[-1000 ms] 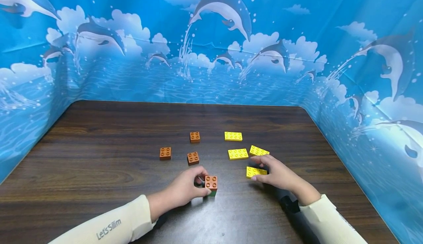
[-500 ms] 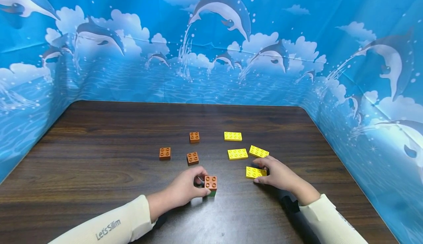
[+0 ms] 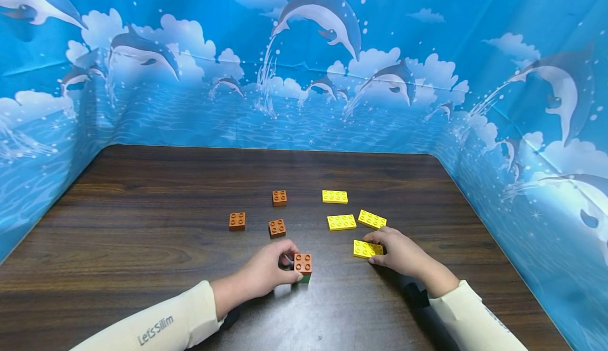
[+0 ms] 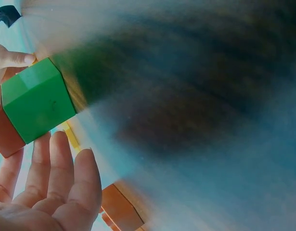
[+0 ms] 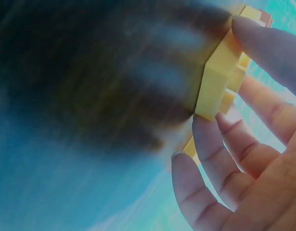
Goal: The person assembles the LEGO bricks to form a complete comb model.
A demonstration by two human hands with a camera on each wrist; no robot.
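In the head view my left hand (image 3: 266, 269) grips a two-brick stack, thumb at the front and fingers behind. An orange-brown 2x2 toy brick (image 3: 303, 263) tops it, with a green block (image 4: 39, 101) below, mostly hidden from above. My right hand (image 3: 401, 253) pinches a yellow 2x4 toy brick (image 3: 364, 249) at its right end, lying low over the table. In the right wrist view the thumb lies on one side of this yellow brick (image 5: 220, 72) and fingertips touch its end.
Three orange-brown bricks, a left one (image 3: 237, 221), a near one (image 3: 277, 228) and a far one (image 3: 279, 198), lie left of centre. Three yellow bricks (image 3: 341, 222) lie beyond my right hand. A dolphin-print curtain (image 3: 285, 113) borders the dark wooden table (image 3: 142, 224).
My right thumb and fingers have shifted slightly right along the yellow brick, closing in on its right end. The left hand and its stack stay put.
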